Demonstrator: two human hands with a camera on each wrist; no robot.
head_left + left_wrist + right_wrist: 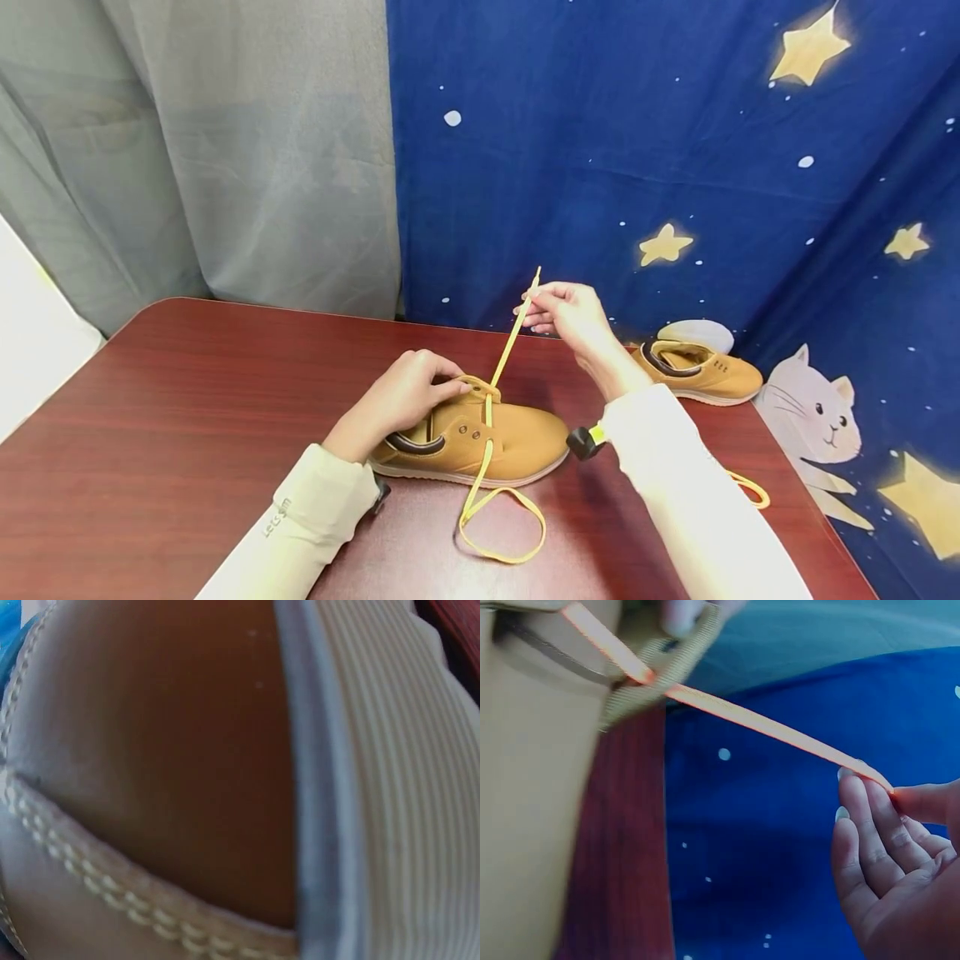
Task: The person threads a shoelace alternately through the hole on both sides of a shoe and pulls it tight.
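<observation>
A tan shoe [536, 433] lies on the table with its toe to the right. A flat yellow shoelace [512, 340] crosses its front eyelets. My right hand [576, 318] pinches the lace close to its tip and holds it taut, up and away from the shoe. The lace's other part loops on the table in front of the shoe. My left hand [405, 390] grips the shoe's far eyelet flap between thumb and fingers. In the left wrist view, the shoe's stitched side and ribbed sole fill the picture. The right wrist view shows the lace [765, 729] running through the flap to my fingertips.
A second tan shoe [716, 379], with no lace visible in its eyelets, stands at the table's back right corner. Another yellow lace [752, 490] lies partly hidden by my right sleeve. Blue and grey curtains hang right behind the red-brown table [225, 417].
</observation>
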